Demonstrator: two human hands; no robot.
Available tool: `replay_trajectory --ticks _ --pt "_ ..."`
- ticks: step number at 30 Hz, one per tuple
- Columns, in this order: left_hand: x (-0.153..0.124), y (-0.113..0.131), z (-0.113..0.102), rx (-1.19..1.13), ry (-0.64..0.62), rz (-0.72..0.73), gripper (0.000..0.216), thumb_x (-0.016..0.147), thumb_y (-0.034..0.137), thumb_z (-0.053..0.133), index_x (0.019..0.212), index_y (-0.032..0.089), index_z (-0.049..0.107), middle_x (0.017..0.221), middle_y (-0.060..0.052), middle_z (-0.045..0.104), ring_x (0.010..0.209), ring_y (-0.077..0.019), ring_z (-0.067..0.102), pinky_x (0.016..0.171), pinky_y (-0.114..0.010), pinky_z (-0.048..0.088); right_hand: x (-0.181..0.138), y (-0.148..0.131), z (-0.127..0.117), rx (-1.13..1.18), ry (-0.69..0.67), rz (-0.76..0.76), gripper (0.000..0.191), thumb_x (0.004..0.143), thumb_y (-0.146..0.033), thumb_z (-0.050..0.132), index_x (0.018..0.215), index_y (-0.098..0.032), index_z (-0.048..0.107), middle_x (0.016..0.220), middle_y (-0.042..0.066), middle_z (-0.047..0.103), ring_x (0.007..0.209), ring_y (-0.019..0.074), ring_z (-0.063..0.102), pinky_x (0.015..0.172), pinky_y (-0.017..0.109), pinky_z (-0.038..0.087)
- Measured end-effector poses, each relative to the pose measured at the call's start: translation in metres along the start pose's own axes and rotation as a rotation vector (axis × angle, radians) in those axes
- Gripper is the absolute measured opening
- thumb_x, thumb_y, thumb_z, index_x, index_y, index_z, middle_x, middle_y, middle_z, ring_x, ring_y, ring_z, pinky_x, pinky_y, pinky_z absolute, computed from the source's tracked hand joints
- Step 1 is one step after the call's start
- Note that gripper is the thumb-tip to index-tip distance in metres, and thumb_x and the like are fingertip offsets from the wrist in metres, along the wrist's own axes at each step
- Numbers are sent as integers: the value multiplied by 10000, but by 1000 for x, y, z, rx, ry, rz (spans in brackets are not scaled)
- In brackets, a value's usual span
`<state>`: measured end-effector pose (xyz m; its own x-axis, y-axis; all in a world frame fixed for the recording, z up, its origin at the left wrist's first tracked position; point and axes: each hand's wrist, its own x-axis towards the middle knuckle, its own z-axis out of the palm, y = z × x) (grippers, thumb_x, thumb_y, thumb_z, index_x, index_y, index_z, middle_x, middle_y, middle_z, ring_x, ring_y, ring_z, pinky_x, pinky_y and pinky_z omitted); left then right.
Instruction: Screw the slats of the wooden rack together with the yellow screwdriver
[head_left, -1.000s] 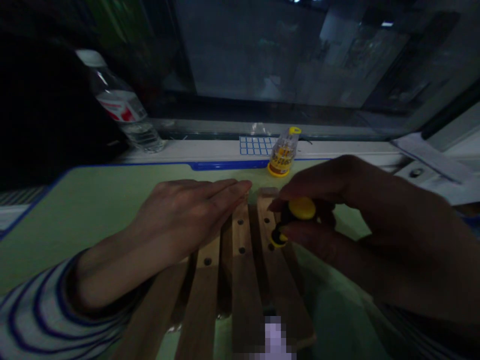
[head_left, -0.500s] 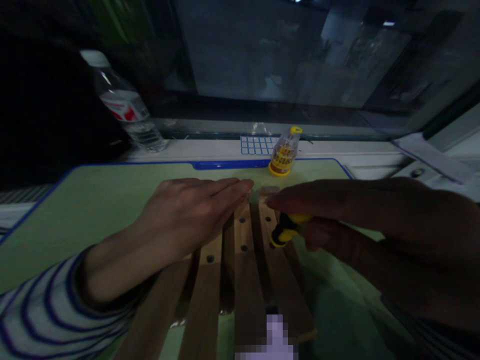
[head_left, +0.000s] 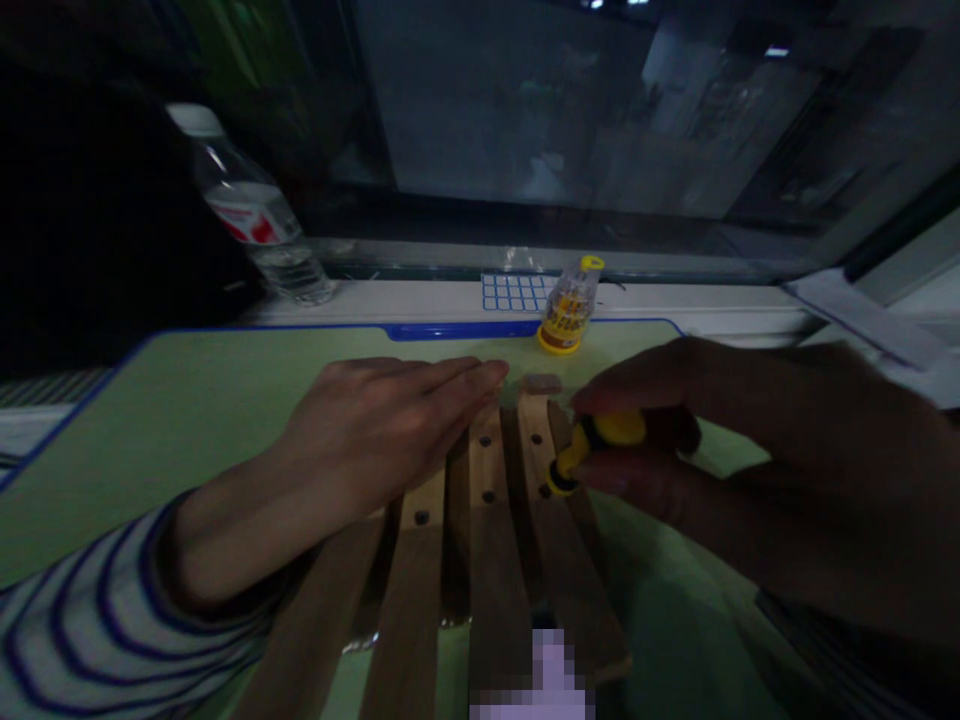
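My left hand [head_left: 405,425] lies flat across the far ends of several wooden slats [head_left: 495,570], fingers stretched out and together. Dark screw heads or holes dot the slats, which stand side by side with gaps between them. Between thumb and fingers, my right hand [head_left: 757,450] pinches a short yellow-and-black screwdriver [head_left: 611,430]. Its lower end meets the rightmost slat [head_left: 574,560] at the nearer dark spot, and the handle leans to the right. The driver's tip is hidden.
The slats rest on a green, blue-edged tabletop [head_left: 225,400]. A clear bottle with a yellow cap and base [head_left: 568,310] stands at the far edge. Behind are a water bottle [head_left: 262,220] and a blue grid sheet [head_left: 517,292] on the sill, before a dark window.
My right hand has turned and shifted slightly right, tilting the screwdriver so more of its handle shows. My left hand and the slats have stayed in place.
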<state>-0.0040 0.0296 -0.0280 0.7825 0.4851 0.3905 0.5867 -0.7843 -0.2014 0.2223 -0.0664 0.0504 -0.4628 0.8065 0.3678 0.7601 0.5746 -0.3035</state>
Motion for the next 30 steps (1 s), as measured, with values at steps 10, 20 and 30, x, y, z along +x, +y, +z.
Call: replay_trajectory --ticks 10,20,30 --pt "-1 0 1 -43 13 -36 383 970 333 335 1297 296 529 1086 -17 714 898 -211 681 709 -308 512 0 4 4 66 -14 -87 249 933 -257 509 1167 -280 590 1166 -110 668 1041 51 629 900 98 476" --pt "2 1 -4 -23 46 47 367 980 292 322 1257 224 554 1094 -23 716 835 -216 708 646 -318 540 -4 2 0 -33 -37 -47 280 920 -298 499 1177 -390 561 1173 -142 678 897 79 702 770 125 558" --pt "2 1 -6 15 4 51 388 983 254 296 1277 198 543 1116 -49 705 831 -231 705 620 -335 535 -3 0 2 65 -52 -21 117 905 -293 549 1013 -308 593 1028 -123 719 840 53 697 738 73 531"
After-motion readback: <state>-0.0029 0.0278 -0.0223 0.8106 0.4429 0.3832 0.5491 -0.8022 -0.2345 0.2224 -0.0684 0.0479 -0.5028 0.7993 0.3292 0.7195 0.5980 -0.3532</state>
